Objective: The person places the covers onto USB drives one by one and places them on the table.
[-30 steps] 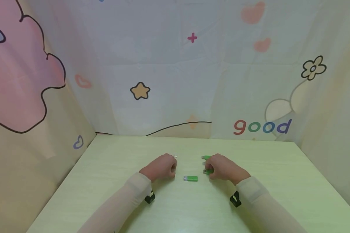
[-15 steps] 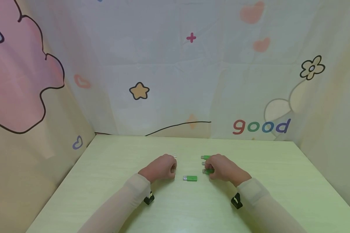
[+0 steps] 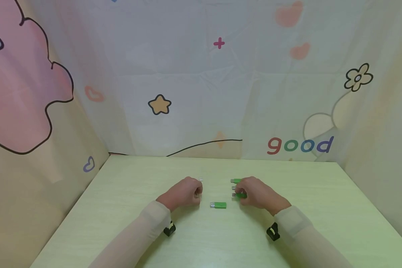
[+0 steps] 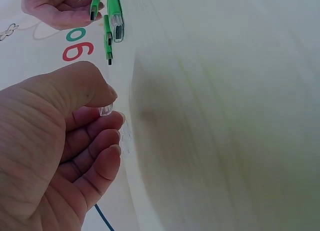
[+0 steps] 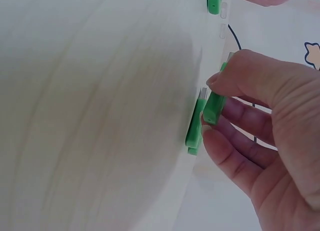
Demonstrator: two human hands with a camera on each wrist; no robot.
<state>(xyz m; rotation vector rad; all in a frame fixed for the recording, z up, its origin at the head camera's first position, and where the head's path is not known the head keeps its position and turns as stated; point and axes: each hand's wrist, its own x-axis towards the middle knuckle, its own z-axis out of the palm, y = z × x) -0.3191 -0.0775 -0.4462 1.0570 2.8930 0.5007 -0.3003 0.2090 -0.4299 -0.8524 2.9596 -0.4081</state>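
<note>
My left hand (image 3: 182,191) pinches a small clear plastic cap (image 4: 106,110) between thumb and index finger, with the other fingers curled in. To its right, my right hand (image 3: 258,194) pinches a green USB flash drive (image 5: 215,105) by its body, its bare metal plug pointing left. Two more uncapped green flash drives (image 5: 195,123) lie on the table just beyond the right hand, partly hidden by it in the head view. Between the hands and closer to me lies another green flash drive (image 3: 220,205) with a clear cap over its plug.
Loose clear caps (image 5: 223,10) lie on the pale table (image 3: 201,238) near the left hand, mostly hidden behind it in the head view. Printed cloth (image 3: 194,111) forms a wall behind the table and at both sides. Black wrist devices (image 3: 273,231) hang under both sleeves.
The flash drive in my right hand has risen slightly. My left hand has shifted a little to the left with its cap. The capped drive stays where it was.
</note>
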